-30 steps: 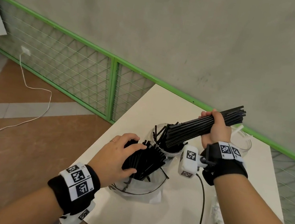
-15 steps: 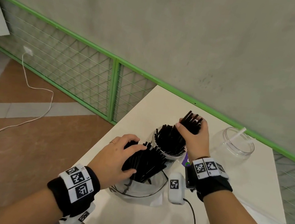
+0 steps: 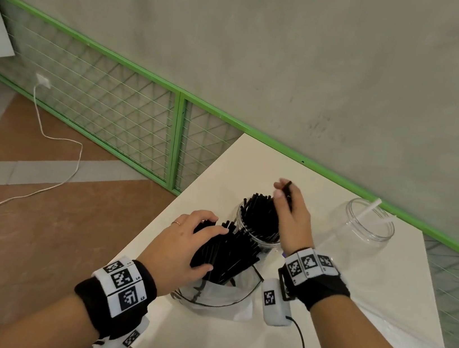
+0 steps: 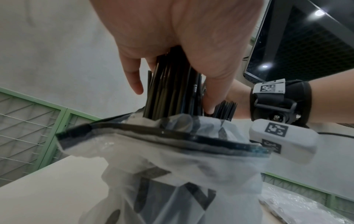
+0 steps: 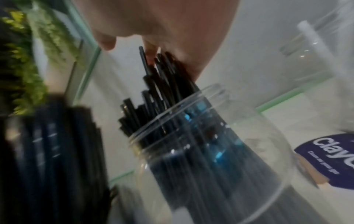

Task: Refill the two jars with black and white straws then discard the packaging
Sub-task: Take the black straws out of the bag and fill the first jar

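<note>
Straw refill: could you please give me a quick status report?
Left hand grips black straws in bag. Right hand pinches one straw over the near-full jar. White-straw jar nearly empty. Nothing in the way.

the only legible word is "clayc", cut off at the frame edge, in white on a purple label (image 5: 333, 160) beside the jar (image 5: 210, 151) of black straws; smaller print below is unreadable
</note>
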Demonstrator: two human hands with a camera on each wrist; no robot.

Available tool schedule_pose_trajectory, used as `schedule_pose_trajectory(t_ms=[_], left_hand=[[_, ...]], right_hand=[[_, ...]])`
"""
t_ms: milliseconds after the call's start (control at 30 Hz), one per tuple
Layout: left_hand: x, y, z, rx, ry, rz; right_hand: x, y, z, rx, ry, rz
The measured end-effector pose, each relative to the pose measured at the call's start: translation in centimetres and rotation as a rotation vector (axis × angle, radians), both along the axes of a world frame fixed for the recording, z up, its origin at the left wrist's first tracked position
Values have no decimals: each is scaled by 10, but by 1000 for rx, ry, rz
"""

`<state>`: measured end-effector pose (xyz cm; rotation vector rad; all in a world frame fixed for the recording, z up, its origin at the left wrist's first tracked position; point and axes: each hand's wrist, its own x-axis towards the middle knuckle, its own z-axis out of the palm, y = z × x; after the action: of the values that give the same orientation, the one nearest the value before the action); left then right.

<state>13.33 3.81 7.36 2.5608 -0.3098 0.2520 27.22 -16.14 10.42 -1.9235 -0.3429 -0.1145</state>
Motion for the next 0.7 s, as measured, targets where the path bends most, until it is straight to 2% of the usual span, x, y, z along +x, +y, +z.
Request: schedule_pose_trajectory(t_ms=[100,233,300,367,467,533,600,700], left_hand=[[-1,0,0,-1,1,1],[-2,1,1,1,12,2],[-2,1,1,3,10,4],[-3,0,1,9,4,6],[-2,0,0,-3,-3,5],[-2,0,0,-5,-3,2],[-2,0,0,0,2,3],[-1,0,0,-1,6,1]], right_hand=[[-4,10,-7,-234,-202,-9],[1,14,-4,-177,-192,-24],[1,12,-2,-222,-221,11],[2,10,-2,-362,-254,73],[1,7,-3,-588,-244,264],[-1,0,0,-605,-289,252],[-2,-13,-2,-537,-362,140],[-4,-37,-18,-459,-211,129]])
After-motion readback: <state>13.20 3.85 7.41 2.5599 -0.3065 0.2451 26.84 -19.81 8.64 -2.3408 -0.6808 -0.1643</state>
